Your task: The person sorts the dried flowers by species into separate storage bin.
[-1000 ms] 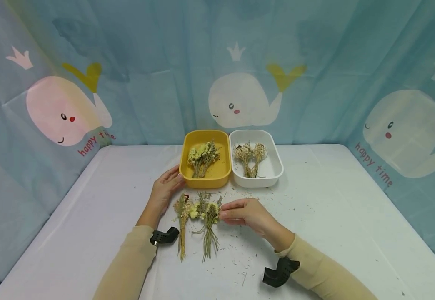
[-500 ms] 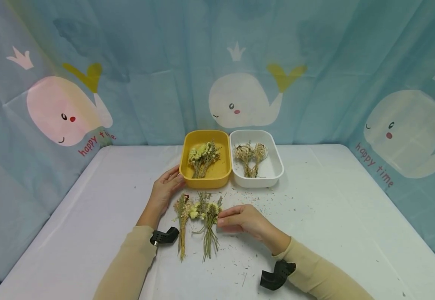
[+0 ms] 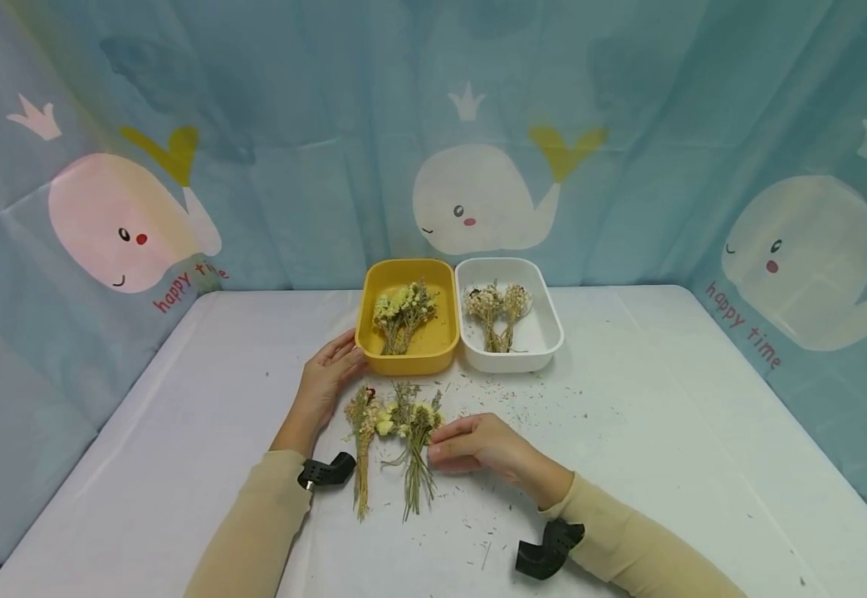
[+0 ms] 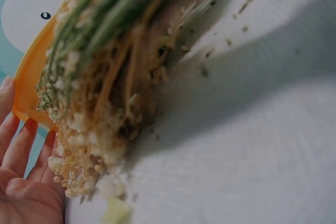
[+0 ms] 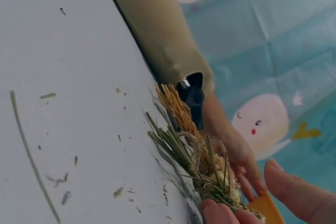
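A bundle of dried flowers with green stems and pale yellow heads (image 3: 420,448) lies on the table. My right hand (image 3: 482,448) is at its right side; in the right wrist view the thumb (image 5: 296,192) stands apart from the fingers, with flower heads seen between. A second dried bundle with straw-coloured stems (image 3: 362,453) lies to the left. My left hand (image 3: 325,382) rests with extended fingers against the left side of the yellow bin (image 3: 411,365); its fingers and palm show in the left wrist view beside a blurred bundle (image 4: 105,93).
Inside the yellow bin lie yellowish dried bunches (image 3: 404,316). Beside it stands a white bin (image 3: 511,363) holding cream dried bunches (image 3: 497,311). Stem bits (image 3: 486,555) are scattered over the white table (image 3: 665,432). A blue whale-print curtain (image 3: 314,191) hangs behind.
My right hand has slid a little toward me and left along the green-stemmed bundle, from its heads toward the stems. The left hand, both bins and the bundles have stayed in place.
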Demonstrator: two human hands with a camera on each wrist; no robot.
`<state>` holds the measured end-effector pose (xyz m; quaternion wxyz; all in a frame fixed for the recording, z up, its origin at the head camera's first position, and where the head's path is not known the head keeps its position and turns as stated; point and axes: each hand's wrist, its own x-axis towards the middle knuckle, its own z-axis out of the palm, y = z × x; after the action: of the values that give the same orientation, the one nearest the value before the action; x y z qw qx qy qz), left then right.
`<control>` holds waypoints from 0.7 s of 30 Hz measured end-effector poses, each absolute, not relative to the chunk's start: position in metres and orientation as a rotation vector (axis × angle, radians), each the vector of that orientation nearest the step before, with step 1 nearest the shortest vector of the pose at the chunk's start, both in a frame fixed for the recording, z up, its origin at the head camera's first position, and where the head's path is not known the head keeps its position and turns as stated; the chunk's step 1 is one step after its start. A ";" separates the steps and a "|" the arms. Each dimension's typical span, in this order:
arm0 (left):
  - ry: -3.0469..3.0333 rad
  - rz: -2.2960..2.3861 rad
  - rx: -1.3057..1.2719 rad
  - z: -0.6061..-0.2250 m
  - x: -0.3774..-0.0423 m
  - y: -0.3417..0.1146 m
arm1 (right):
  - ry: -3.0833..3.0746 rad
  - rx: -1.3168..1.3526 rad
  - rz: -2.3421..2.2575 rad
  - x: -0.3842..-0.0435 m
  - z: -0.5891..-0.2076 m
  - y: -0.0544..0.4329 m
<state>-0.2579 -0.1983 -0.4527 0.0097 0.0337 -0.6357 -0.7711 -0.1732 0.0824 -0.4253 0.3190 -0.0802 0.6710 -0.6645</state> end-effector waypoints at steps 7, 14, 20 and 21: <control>-2.016 -2.393 0.125 -0.453 -0.259 -0.198 | 1.742 -0.218 -1.728 -0.172 -0.429 0.081; -2.016 -2.386 0.119 -0.453 -0.258 -0.199 | 1.725 -0.196 -1.714 -0.169 -0.430 0.078; -2.012 -2.383 0.104 -0.453 -0.258 -0.199 | 1.742 -0.173 -1.700 -0.168 -0.432 0.077; -2.013 -2.382 0.106 -0.453 -0.258 -0.199 | 1.745 -0.175 -1.694 -0.168 -0.433 0.077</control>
<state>-0.2578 -0.1991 -0.4530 0.0106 0.0338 -0.6451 -0.7632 -0.1684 0.0772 -0.4326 0.3442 -0.0673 0.6719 -0.6523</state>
